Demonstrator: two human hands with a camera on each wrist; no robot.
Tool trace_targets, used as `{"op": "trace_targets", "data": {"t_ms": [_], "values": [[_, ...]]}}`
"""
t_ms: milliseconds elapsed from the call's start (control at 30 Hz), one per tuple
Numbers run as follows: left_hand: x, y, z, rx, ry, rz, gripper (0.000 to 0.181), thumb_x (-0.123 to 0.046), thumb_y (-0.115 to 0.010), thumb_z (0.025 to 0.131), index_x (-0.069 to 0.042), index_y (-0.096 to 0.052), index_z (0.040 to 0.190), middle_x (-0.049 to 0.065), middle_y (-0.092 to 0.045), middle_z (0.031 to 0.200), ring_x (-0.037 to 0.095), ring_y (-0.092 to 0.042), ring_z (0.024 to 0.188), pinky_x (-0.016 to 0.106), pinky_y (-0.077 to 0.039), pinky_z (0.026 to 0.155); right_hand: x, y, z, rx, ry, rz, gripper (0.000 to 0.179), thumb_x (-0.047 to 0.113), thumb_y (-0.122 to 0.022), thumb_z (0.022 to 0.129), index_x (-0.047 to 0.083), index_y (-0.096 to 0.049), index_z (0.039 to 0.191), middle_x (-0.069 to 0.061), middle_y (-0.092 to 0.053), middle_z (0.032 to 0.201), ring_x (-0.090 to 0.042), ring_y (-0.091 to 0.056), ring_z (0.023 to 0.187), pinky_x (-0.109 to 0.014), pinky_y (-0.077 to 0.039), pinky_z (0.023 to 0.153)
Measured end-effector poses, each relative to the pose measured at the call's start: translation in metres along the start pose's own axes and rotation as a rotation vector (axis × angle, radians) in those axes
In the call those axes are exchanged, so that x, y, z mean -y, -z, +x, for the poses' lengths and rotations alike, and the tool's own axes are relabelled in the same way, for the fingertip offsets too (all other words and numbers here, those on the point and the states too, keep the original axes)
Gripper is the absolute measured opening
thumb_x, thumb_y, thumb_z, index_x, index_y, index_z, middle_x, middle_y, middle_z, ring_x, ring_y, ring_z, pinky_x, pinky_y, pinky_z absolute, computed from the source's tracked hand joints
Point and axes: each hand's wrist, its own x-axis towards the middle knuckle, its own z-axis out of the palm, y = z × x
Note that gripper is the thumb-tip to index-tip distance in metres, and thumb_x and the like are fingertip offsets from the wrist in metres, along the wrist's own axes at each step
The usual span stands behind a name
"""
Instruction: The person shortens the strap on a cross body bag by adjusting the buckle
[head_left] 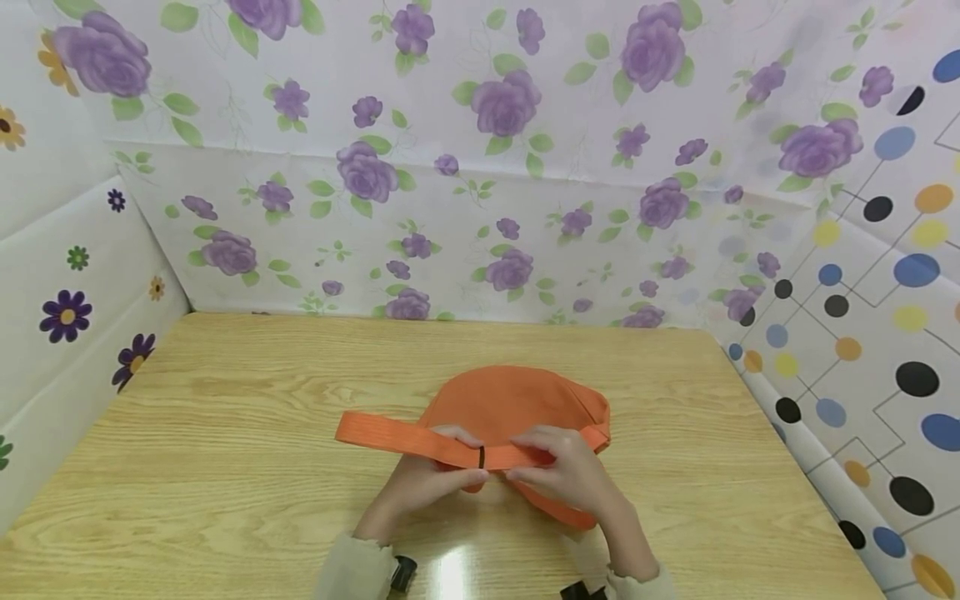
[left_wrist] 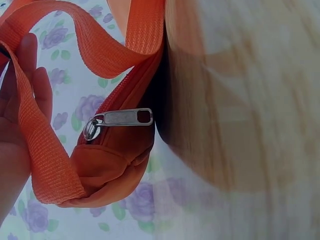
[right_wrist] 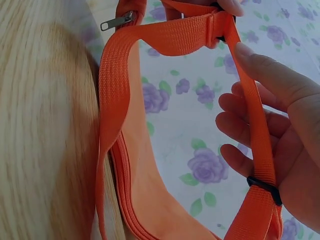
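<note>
An orange fabric bag point(head_left: 510, 404) with a webbing strap lies on the table in the head view. My left hand point(head_left: 422, 485) pinches the orange strap point(head_left: 386, 435) just left of a narrow black strap slider point(head_left: 482, 457). To the right of that slider, my right hand point(head_left: 577, 473) holds the same strap between thumb and fingers. The strap's looped part sticks out to the left. A metal zipper pull point(left_wrist: 125, 117) hangs at one end of the bag in the left wrist view. Another black slider point(right_wrist: 265, 190) sits on the strap beside my right palm.
The wooden table point(head_left: 247, 433) extends around the bag. Behind it rises a floral sheet point(head_left: 450, 217), with a dotted sheet point(head_left: 862, 350) along the right and a flowered one point(head_left: 67, 275) along the left. Dark wrist-worn devices show near both sleeves.
</note>
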Motion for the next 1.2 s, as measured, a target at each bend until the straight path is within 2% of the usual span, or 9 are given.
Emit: {"op": "trace_targets", "data": {"t_ms": [267,433,667,800,933,1200], "values": [[-0.002,0.000,0.001,-0.019,-0.004,0.066,0.024,-0.001,-0.073,0.072,0.003,-0.061,0.093,0.014,-0.060,0.086,0.010,-0.054,0.069,0.027,-0.049,0.059,0.000,0.000,0.000,-0.014,0.020,0.008,0.030,0.019,-0.072,0.075,0.002,-0.066,0.100,-0.001,-0.064,0.091,-0.012,-0.060,0.081,-0.028,-0.050,0.069],[-0.002,0.001,0.001,-0.007,-0.001,0.043,0.025,0.000,-0.072,0.072,0.005,-0.061,0.093,0.016,-0.059,0.084,0.008,-0.055,0.064,0.028,-0.050,0.056,0.003,-0.001,0.002,-0.024,0.029,0.014,0.029,0.012,-0.074,0.072,0.001,-0.067,0.098,-0.004,-0.065,0.088,-0.015,-0.060,0.078,-0.030,-0.050,0.066],[0.000,0.001,0.003,-0.017,0.019,0.022,0.027,0.001,-0.073,0.071,0.006,-0.061,0.095,0.015,-0.060,0.089,0.011,-0.056,0.073,0.028,-0.050,0.062,0.021,0.003,0.009,-0.046,0.054,0.017,0.026,-0.001,-0.075,0.066,-0.005,-0.066,0.091,-0.010,-0.064,0.081,-0.019,-0.060,0.070,-0.031,-0.050,0.061],[0.000,0.001,0.003,-0.022,0.001,0.042,0.026,0.001,-0.073,0.071,0.005,-0.061,0.094,0.015,-0.061,0.089,0.012,-0.055,0.076,0.027,-0.049,0.063,0.015,0.001,0.008,-0.043,0.061,0.006,0.027,0.005,-0.075,0.068,-0.002,-0.067,0.093,-0.006,-0.064,0.081,-0.015,-0.059,0.070,-0.027,-0.050,0.060],[-0.003,0.001,0.003,-0.019,0.019,0.031,0.027,0.001,-0.073,0.071,0.006,-0.061,0.095,0.016,-0.060,0.091,0.013,-0.056,0.077,0.027,-0.049,0.064,0.006,-0.003,0.006,-0.043,0.066,0.003,0.029,0.012,-0.075,0.069,0.002,-0.067,0.096,-0.003,-0.064,0.083,-0.013,-0.059,0.073,-0.026,-0.049,0.062],[-0.003,0.001,0.004,-0.017,0.011,0.056,0.026,0.000,-0.073,0.071,0.005,-0.062,0.093,0.014,-0.060,0.088,0.011,-0.053,0.076,0.026,-0.048,0.064,0.007,-0.005,0.007,-0.039,0.068,0.019,0.029,0.011,-0.075,0.070,0.001,-0.067,0.096,-0.004,-0.064,0.084,-0.013,-0.059,0.073,-0.026,-0.050,0.063]]}}
